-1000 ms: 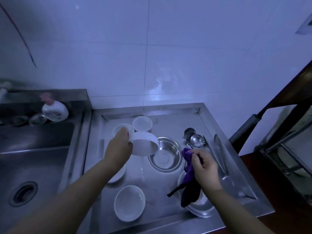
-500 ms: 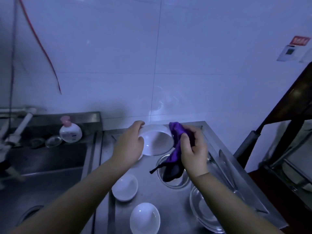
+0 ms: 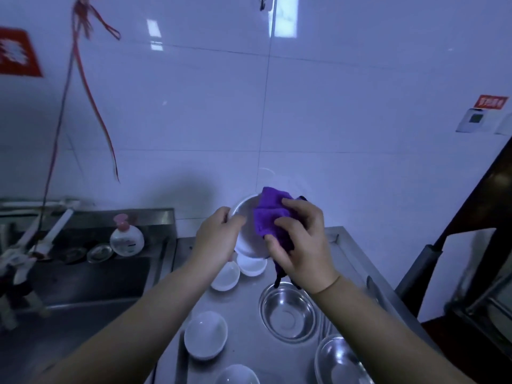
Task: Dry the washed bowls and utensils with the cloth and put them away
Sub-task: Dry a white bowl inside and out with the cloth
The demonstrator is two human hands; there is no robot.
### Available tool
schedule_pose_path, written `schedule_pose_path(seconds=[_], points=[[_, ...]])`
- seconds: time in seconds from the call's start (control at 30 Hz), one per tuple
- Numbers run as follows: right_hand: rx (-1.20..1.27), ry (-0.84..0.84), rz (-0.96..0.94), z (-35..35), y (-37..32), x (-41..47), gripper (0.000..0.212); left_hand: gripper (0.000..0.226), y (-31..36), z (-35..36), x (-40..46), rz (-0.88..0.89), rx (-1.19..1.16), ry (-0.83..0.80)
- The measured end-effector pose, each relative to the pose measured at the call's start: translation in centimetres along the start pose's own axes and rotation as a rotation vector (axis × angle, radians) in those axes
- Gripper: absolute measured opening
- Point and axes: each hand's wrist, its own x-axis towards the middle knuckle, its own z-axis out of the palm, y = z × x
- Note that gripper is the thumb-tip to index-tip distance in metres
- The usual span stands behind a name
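My left hand (image 3: 219,236) grips the rim of a white bowl (image 3: 246,231), held up and tilted toward me above the steel drainboard (image 3: 249,336). My right hand (image 3: 299,245) holds a purple cloth (image 3: 270,214) bunched against the inside of that bowl. Several other white bowls (image 3: 205,339) lie on the drainboard below, two small ones just under the held bowl. A steel bowl (image 3: 289,311) sits right of them, and another steel bowl (image 3: 340,361) lies at the lower right. A utensil handle (image 3: 372,286) shows past my right forearm.
A sink basin (image 3: 91,275) lies to the left, with a soap pump bottle (image 3: 127,239) and small glass dishes on its ledge. A tap (image 3: 52,234) stands at the far left. A dark wooden frame (image 3: 471,217) rises on the right. White tiled wall behind.
The white bowl was lifted from the drainboard and turned toward me. My right hand brought the purple cloth up and into the bowl. The view tilted upward.
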Motion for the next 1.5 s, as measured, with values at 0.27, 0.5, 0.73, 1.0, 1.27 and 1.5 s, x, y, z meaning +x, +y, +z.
schedule_pose_path(seconds=[0.27, 0.5, 0.73, 1.0, 1.27, 1.5], points=[[-0.108, -0.110, 0.267, 1.9, 0.1, 0.9, 0.013, 0.065, 0.9, 3.4, -1.1, 0.070, -0.003, 0.129], [0.246, -0.282, 0.445, 0.6, -1.1, 1.7, 0.033, 0.047, 1.0, 4.7, -0.8, 0.064, -0.186, 0.043], [0.073, -0.465, -0.050, -1.5, 0.1, -0.1, 0.039, 0.033, 1.8, 4.8, -0.9, 0.114, -0.246, 0.095], [-0.382, -0.377, -0.588, -3.9, 7.3, 0.0, 0.026, 0.030, 2.8, 3.7, -1.2, 0.200, -0.025, -0.026], [-0.372, -0.131, -0.134, -0.6, 1.6, -3.3, 0.013, 0.026, 2.5, 5.7, -1.3, 0.207, -0.047, 0.120], [-0.054, -0.103, -0.079, 0.1, 0.1, -2.8, 0.019, 0.020, 2.6, 5.1, -0.9, 0.251, -0.108, 0.098]])
